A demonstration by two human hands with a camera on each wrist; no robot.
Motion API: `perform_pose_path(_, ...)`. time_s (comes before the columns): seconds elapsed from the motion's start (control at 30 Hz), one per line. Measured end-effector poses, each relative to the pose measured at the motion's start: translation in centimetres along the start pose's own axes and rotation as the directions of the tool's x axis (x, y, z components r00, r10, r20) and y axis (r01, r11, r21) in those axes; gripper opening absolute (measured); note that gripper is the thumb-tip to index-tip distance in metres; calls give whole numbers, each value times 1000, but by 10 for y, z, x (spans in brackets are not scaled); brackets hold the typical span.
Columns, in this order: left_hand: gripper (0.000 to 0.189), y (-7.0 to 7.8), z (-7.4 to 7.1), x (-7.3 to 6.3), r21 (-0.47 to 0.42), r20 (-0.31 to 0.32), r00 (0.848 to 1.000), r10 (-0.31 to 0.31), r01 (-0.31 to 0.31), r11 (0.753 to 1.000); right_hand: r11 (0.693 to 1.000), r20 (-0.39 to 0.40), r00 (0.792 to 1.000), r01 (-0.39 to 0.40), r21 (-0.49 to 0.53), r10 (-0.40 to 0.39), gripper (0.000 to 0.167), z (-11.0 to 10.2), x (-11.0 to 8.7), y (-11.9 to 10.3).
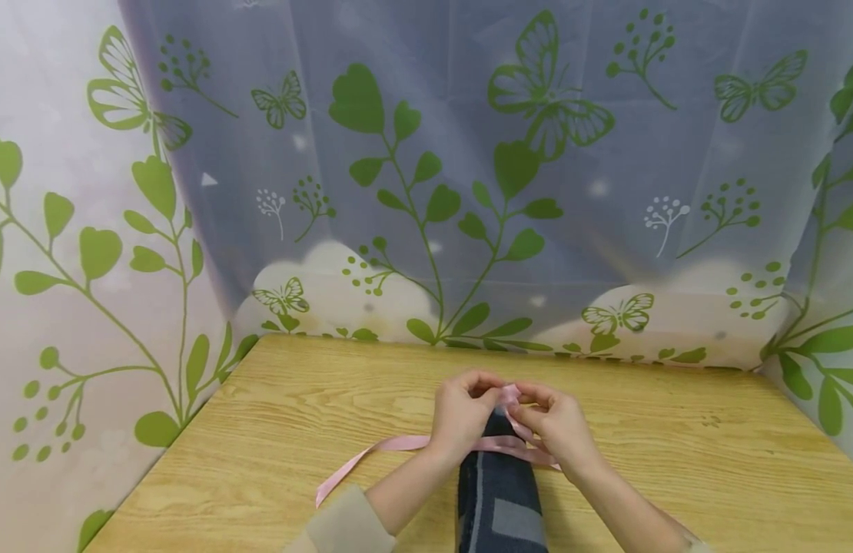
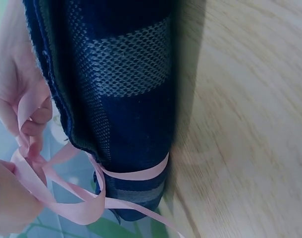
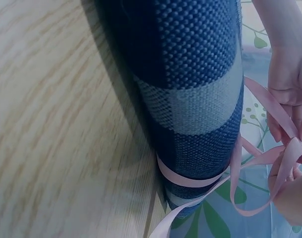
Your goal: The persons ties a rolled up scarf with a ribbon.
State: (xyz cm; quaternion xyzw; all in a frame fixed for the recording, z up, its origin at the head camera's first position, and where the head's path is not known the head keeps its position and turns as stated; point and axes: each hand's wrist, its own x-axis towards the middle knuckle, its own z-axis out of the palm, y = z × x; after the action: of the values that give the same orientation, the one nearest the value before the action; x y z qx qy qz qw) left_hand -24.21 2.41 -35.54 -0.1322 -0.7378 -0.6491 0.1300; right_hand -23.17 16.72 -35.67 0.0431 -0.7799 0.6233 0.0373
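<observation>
A dark navy cloth with grey checks, rolled up [image 1: 492, 484], lies lengthwise on the table, pointing away from me. Round its far part runs a pink ribbon [image 1: 402, 443], seen as a band across the cloth roll [image 2: 136, 124] in the left wrist view. My left hand [image 1: 461, 411] pinches the ribbon above the far end of the roll. Close beside it, my right hand [image 1: 554, 422] also pinches ribbon between thumb and fingers. In the right wrist view the ribbon [image 3: 190, 182] forms loose loops between the hands and the roll. The fingers partly hide where its strands cross.
One ribbon tail trails left over the wood-grain table [image 1: 295, 407]; a shorter end shows on the right. Behind the table hangs a grey-blue curtain [image 1: 447, 253] printed with green leaves and butterflies. A pale leaf-patterned sheet [image 1: 87, 307] stands along the left side.
</observation>
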Motion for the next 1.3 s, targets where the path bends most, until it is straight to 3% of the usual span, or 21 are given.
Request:
perform_pose_path(0.2, 6, 0, 3, -2, -29, 13, 1000, -15, 16, 999, 999, -11, 1000, 1, 35, -1, 37, 1, 1, 1)
perform_pose_path(0.47, 8, -3, 2, -2, -25, 47, 999, 6, -4, 1000, 1000, 2, 1000, -4, 8, 4, 36, 1, 1, 1)
perform_pose_path(0.63, 8, -6, 0, -1, 45, 34, 999, 10, -12, 999, 999, 13, 1000, -4, -45, 5, 39, -1, 0, 0)
perform_pose_path(0.93, 9, -6, -3, -1, 154, 81, 992, 99, -111, 982, 997, 104, 994, -9, -75, 16, 37, -3, 0, 1)
perform_pose_path(1.1, 9, -5, -5, -1, 166, 85, 991, 103, -116, 979, 983, 133, 991, 44, -176, -21, 42, -1, 0, 1)
perform_pose_path(1.3, 7, -3, -5, -1, 156, 64, 994, 89, -98, 983, 941, 55, 995, 97, -324, -84, 46, 4, 0, -1)
